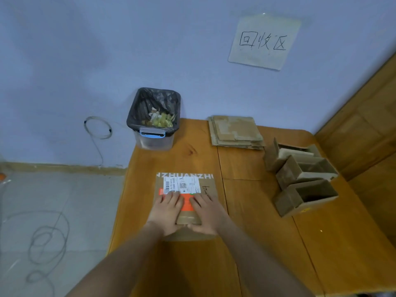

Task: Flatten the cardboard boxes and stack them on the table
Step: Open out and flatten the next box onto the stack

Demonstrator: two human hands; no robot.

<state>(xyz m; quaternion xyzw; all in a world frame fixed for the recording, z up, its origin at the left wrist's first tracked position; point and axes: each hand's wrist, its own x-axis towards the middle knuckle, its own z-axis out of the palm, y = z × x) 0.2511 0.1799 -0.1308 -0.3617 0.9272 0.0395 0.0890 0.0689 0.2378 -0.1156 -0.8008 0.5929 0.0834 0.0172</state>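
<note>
Wooden table (257, 243) carrying everything; flattened stack (235, 131) near the far edge, three unfolded boxes (304, 179) along the right edge; labelled box (184, 185) lying collapsed near the left edge, pinned under left hand (166, 213) and right hand (206, 213), fingers spread, palms down. Best pressed evenly along the creases, then slid onto the stack, edges squared.

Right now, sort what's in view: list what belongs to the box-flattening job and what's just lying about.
Job: labelled box pressed flat under left hand and right hand; flattened stack; three open boxes; table.

Lying about: lined bin, wall sign, floor cables.
</note>
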